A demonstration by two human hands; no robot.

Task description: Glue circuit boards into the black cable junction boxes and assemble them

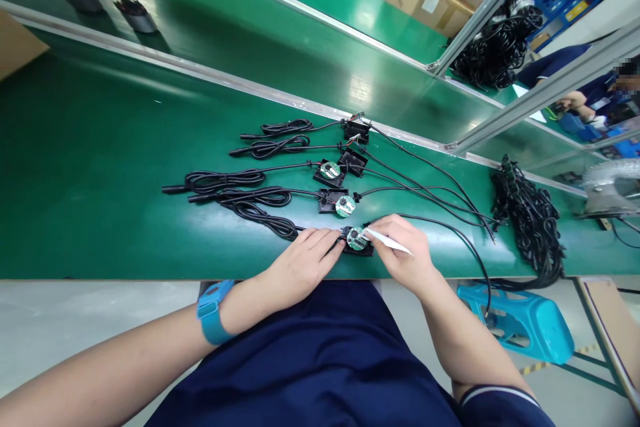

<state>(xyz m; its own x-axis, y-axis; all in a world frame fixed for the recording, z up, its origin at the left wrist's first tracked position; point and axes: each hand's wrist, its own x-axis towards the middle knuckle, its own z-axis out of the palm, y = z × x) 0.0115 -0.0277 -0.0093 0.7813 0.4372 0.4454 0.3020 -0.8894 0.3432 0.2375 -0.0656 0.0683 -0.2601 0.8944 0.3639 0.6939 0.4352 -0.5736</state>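
Round green-and-white circuit board is lying face up in a small black rectangular housing near the green table's front edge, the housing's long axis running roughly left to right; the round board is showing no clear long axis or pointing direction. Your left hand is pressing its half-curled fingers at the housing's left side, where you cannot tell its grip. Your right hand is pinching a white pointed strip, its narrow end slanting down to the right.

Left hand palm down, right hand pinching, both forearms reaching forward
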